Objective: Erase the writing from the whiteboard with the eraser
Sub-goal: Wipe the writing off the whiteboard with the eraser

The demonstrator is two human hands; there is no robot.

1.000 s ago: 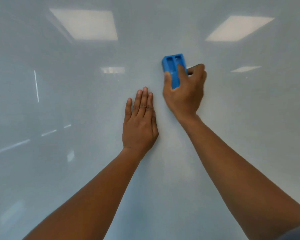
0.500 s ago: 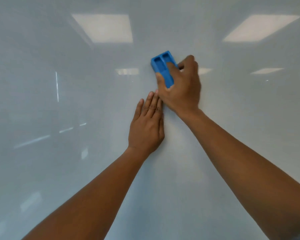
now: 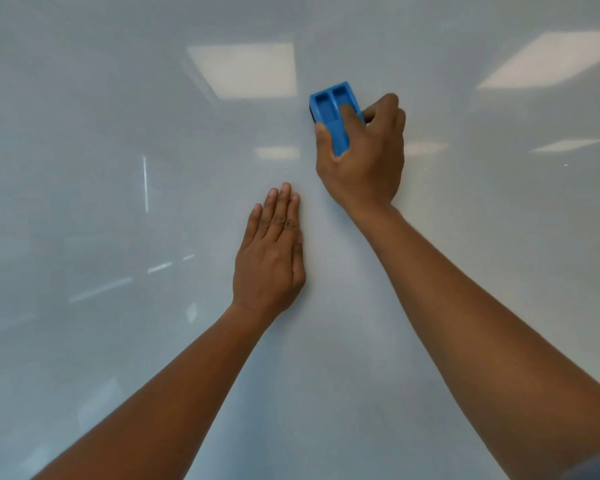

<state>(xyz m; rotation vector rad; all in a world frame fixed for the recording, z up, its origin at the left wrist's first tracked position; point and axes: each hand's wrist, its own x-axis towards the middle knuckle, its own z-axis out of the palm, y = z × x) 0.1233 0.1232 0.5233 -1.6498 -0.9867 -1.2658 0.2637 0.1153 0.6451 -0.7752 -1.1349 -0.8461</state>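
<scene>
Gripping a blue rectangular plastic eraser (image 3: 333, 116) with 2 recessed slots in its back: right hand (image 3: 362, 157), thumb along the near left edge, one finger laid over the slotted back, the rest curled around the far right side. Pressed against a glossy pale whiteboard (image 3: 118, 341), eraser tilted with its free end up and to the left, well above the centre of the view.

Flat on the board lower down: left hand (image 3: 269, 258), fingers straight and together, palm down, holding nothing, apparently bracing.

Compared with 0.5 s ago: hands apart again, where fingertips of the left then touched the heel of the right. Compared with 1 s ago: eraser at much the same height, tilted slightly more to the left. Reads as a short back-and-forth scrub over 1 small patch near the upper middle, not a long sweep.

No writing visible anywhere on the board: only reflections of ceiling light panels and a few thin bright streaks at left. Hidden under the eraser and the hand, any remaining marks cannot be told.

Judged from that: task near its end or done, with the stroke in hand likely a last pass over faint residue
</scene>
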